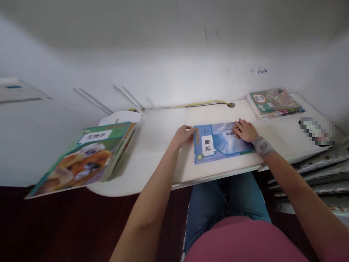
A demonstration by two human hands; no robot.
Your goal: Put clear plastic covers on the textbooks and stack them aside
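Note:
A blue textbook (pixel 220 140) with a sky picture and a white title label lies on the white desk in front of me. My left hand (pixel 183 136) is at its left edge, fingers bent and closed on the corner; part of the fingers is hidden. Flat on the upper right of the cover rests my right hand (pixel 246 130), open with fingers stretched out. A grey band (pixel 263 146) circles my right wrist.
On the left, a stack of books topped by a green biology textbook (pixel 89 153) juts past the desk's (pixel 160 156) rounded edge. Another book stack (pixel 275 102) stands at the back right, near a pixelated phone-like object (pixel 316 131). A yellow cable (pixel 207 103) runs along the wall.

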